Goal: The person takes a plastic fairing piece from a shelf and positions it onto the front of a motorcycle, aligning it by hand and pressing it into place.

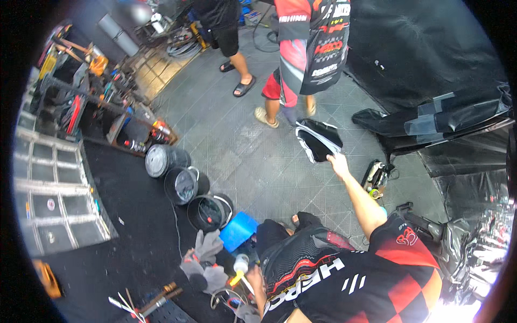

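Note:
My right hand (337,164) reaches forward with the arm stretched out, its fingers closed on the near edge of a black panel-like piece with white-grey stripes (319,141); its exact kind is unclear. The piece hangs above the tiled floor, and a co-worker's dark lower sleeve is close to its far edge. My left hand (256,281) is low beside my body, next to a white bottle with a yellow part (241,264). Its fingers are too small and partly hidden to show whether they grip the bottle. Grey work gloves (207,247) lie just left of it.
Three black buckets stand in a row, one of them this bucket (210,212), beside a blue sheet-like piece (238,231). Tool shelves (97,107) line the left. Two people stand ahead, including one in a red-and-black jersey (323,48). A small device (375,177) is on the floor at right.

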The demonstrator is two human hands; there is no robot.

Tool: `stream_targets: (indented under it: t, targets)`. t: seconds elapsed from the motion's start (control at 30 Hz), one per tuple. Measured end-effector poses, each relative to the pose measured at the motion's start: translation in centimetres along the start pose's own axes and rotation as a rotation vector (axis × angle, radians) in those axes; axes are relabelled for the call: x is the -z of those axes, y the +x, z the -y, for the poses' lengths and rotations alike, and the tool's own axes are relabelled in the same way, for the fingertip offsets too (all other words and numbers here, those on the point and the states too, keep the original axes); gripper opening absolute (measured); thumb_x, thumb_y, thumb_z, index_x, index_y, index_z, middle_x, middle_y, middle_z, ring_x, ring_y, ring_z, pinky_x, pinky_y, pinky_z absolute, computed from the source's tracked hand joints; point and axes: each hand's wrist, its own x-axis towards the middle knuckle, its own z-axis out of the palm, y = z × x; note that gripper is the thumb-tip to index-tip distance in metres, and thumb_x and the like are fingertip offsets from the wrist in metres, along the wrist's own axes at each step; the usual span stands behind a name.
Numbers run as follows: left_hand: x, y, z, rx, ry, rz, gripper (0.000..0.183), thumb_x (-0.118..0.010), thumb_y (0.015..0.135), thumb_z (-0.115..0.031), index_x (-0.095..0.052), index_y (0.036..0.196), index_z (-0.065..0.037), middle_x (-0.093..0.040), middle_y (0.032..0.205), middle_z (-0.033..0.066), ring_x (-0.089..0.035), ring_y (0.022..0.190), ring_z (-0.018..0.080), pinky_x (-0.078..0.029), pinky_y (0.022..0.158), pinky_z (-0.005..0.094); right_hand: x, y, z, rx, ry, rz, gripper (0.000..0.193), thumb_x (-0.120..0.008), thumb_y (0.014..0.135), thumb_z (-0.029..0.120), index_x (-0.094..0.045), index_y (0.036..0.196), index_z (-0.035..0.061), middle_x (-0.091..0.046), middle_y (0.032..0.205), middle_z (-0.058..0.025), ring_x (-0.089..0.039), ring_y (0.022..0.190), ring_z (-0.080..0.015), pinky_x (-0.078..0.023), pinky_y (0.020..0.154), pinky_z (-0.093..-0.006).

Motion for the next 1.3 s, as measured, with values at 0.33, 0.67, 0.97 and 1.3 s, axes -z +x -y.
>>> stream_targets:
  t: [0.33,0.67,0.97,1.3]
  targets:
    - [13.0,23.9,-14.3,0.096,-0.035,0.164,0.045,-0.06,0.103,-0.04,-0.072,0.103,0.004,-0.064,0.065,0.0063,-0.051,0.054,0.0199,-0.038,0.052,0.0389,-8.4,-8.0,-0.1,-0.922,0.779,-0.399,0.026,-0.07,0.095,0.028,-0.061,0.081,0.0076,-0.049,0.058,-0.0017,-0.043,0.045,-0.0109,-0.032,0.039,-0.029]
    - [26.4,45.0,-33.6,0.292,-0.619,0.023,0.047,-0.058,0.103,-0.045,-0.065,0.079,-0.005,-0.035,0.052,-0.0046,-0.028,0.039,0.008,-0.017,0.036,0.0287,-14.4,1.7,11.2,-0.602,-0.095,0.042,0.033,-0.073,0.088,0.034,-0.072,0.085,0.0018,-0.071,0.076,-0.0131,-0.069,0.075,-0.0269,-0.054,0.071,-0.0416]
    - [22.2,46.6,-26.5,0.039,-0.251,0.416,0.049,-0.072,0.095,-0.047,-0.079,0.091,0.001,-0.076,0.09,0.0156,-0.068,0.081,0.0316,-0.054,0.083,0.0452,-28.8,9.6,21.0,-0.465,-0.587,0.483,0.042,-0.072,0.088,0.043,-0.076,0.099,0.0022,-0.076,0.096,-0.0216,-0.074,0.094,-0.0383,-0.057,0.084,-0.0489]
    - [45.2,62.2,-40.4,0.092,-0.476,-0.125,0.035,-0.063,0.104,-0.034,-0.074,0.087,-0.006,-0.065,0.074,-0.0012,-0.052,0.065,0.0082,-0.043,0.061,0.0297,-50.1,22.2,34.3,-0.706,0.344,0.774,0.033,-0.068,0.093,0.027,-0.061,0.068,0.0069,-0.045,0.05,-0.0008,-0.041,0.037,-0.0152,-0.032,0.035,-0.033]
